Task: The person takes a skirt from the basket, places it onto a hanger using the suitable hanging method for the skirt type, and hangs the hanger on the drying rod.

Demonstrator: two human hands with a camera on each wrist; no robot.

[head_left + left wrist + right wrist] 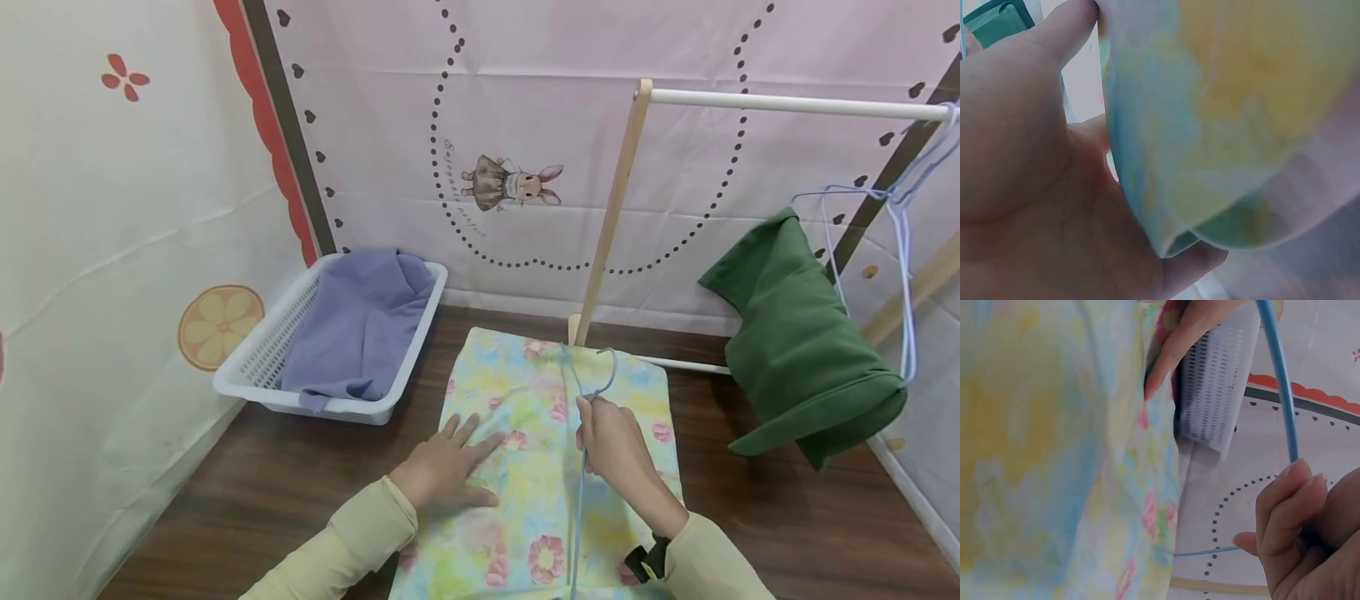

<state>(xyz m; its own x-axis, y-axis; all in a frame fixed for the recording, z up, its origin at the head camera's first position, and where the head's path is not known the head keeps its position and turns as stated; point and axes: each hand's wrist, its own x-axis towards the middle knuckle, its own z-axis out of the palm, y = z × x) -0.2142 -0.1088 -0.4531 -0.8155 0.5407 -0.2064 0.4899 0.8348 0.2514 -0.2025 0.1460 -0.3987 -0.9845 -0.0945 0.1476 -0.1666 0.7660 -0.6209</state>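
The head view's lower edge cuts off the floral cloth (525,479) and hanger (581,500), whose neck the right hand (617,437) partly hides, while the wall lettering (450,167) is too small to read fully and the left wrist view blurs the cloth.

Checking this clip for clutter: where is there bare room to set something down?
On the dark wooden surface: the patch between the left-side wall, white basket and left sleeve, and the patch bordered by the floral cloth, right sleeve and hanging green cloth. Crowded: the floral cloth, with left hand, right hand and blue hanger; the basket, holding purple cloth.
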